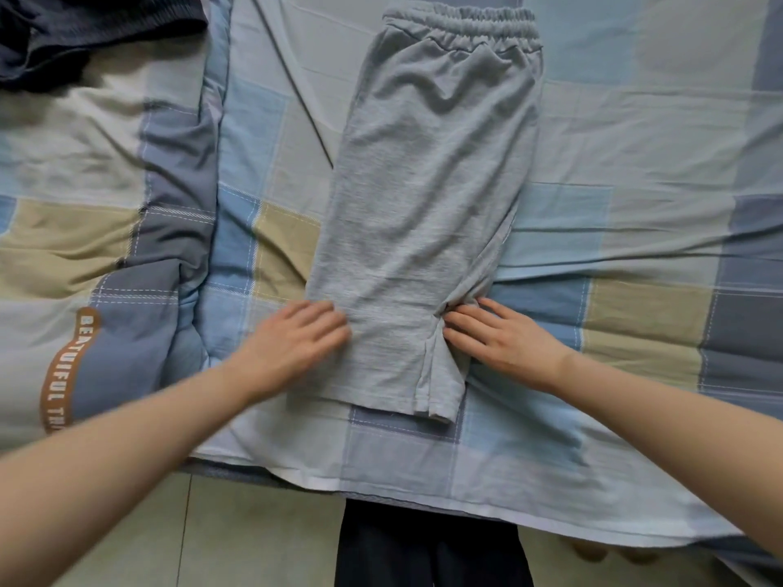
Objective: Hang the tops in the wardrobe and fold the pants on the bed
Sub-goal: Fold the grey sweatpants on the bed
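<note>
1. Grey pants lie flat in the middle of a bed, folded lengthwise so one leg rests on top of the other. The elastic waistband is at the far end and the leg hems point toward the person at the near edge of the mattress
2. The left hand rests palm down on the left edge of the pants near the hem. Its fingers are straight and spread, pressing on the fabric without gripping it. The hand looks slightly blurred
3. The right hand lies on the right side of the pants at about the same level. Its fingers are extended and touch a bunched fold of grey cloth at the pants' right edge; nothing is clasped in it
4. The checked bedsheet under the pants has blocks of pale blue, grey-blue, beige and off-white, and it is creased in long wrinkles to the right
5. A quilt in the same checked pattern lies heaped along the left side of the bed. It carries a curved brown label with white lettering
6. A dark navy garment is crumpled on the quilt in the far left corner, well apart from the pants
7. Below the bed's near edge a pale tiled floor shows, with the person's dark-clothed legs standing on it
</note>
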`<action>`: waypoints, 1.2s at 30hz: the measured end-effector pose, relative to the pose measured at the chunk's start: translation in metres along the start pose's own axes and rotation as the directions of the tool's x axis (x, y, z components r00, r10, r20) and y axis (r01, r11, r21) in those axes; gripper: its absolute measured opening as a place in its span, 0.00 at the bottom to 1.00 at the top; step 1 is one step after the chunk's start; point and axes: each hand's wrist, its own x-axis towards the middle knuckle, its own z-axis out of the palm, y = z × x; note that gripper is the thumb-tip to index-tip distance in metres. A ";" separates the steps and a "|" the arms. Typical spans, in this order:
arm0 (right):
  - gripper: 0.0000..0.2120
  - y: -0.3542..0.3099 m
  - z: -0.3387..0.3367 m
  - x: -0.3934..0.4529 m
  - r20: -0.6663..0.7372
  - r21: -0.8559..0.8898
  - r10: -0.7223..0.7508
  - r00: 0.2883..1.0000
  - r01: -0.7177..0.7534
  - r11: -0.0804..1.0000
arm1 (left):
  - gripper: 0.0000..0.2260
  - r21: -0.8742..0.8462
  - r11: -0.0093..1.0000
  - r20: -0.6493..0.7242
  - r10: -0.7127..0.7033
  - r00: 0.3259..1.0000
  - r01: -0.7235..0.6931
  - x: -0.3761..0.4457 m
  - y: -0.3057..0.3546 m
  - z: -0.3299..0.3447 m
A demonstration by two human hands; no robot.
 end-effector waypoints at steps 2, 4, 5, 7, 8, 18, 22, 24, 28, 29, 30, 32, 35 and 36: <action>0.17 -0.001 0.002 0.004 -0.045 0.007 -0.007 0.999 0.008 1.000 | 0.26 0.095 0.991 0.067 0.094 0.993 -0.100 -0.005 -0.037 0.000; 0.16 -0.001 0.004 0.006 -0.071 0.018 -0.012 0.997 0.014 1.000 | 0.30 0.149 0.977 0.141 0.133 0.981 -0.153 -0.001 -0.057 0.003; 0.16 0.000 0.005 0.006 -0.074 0.022 -0.004 0.997 0.006 1.000 | 0.29 0.163 0.972 0.166 0.141 0.976 -0.168 0.005 -0.063 0.006; 0.15 0.003 0.007 0.006 -0.106 0.059 0.028 0.994 -0.022 0.998 | 0.26 0.180 0.957 0.206 0.189 0.960 -0.226 0.018 -0.070 0.008; 0.14 0.003 0.008 0.006 -0.115 0.105 0.054 0.992 -0.042 0.994 | 0.26 0.185 0.945 0.221 0.227 0.949 -0.269 0.025 -0.075 0.009; 0.15 0.046 -0.022 0.033 0.462 0.861 0.723 0.513 -0.453 -0.229 | 0.17 -0.787 0.095 0.512 -0.450 0.731 0.610 0.074 -0.096 0.001; 0.13 0.076 -0.028 0.046 0.714 0.700 0.640 0.284 -0.256 -0.667 | 0.21 -0.750 -0.338 0.638 -0.597 0.486 0.569 0.101 -0.119 -0.003; 0.13 0.079 -0.025 0.049 0.738 0.675 0.625 0.256 -0.318 -0.666 | 0.26 -0.742 -0.333 0.651 -0.566 0.506 0.582 0.106 -0.117 0.002; 0.14 0.070 -0.019 0.044 0.655 0.752 0.712 0.254 -0.320 -0.577 | 0.14 -0.783 -0.035 0.506 -0.619 0.601 0.621 0.093 -0.101 0.011; 0.15 0.067 -0.018 0.041 0.624 0.775 0.740 0.252 -0.320 -0.545 | 0.11 -0.795 -0.058 0.505 -0.615 0.606 0.604 0.089 -0.098 0.008; 0.16 0.064 -0.017 0.037 0.599 0.789 0.763 0.241 -0.337 -0.513 | 0.10 -0.802 -0.092 0.517 -0.600 0.610 0.590 0.087 -0.094 0.006; 0.17 0.058 -0.015 0.026 0.575 0.790 0.789 0.216 -0.398 -0.467 | 0.08 -0.791 -0.188 0.581 -0.530 0.618 0.582 0.081 -0.086 0.000; 0.18 0.049 -0.010 0.006 0.627 0.761 0.742 0.238 -0.390 -0.518 | 0.06 -0.718 -0.297 0.694 -0.365 0.620 0.629 0.069 -0.069 -0.006; 0.16 0.045 -0.011 0.000 0.657 0.744 0.706 0.264 -0.375 -0.553 | 0.07 -0.697 -0.278 0.716 -0.324 0.618 0.661 0.063 -0.063 -0.006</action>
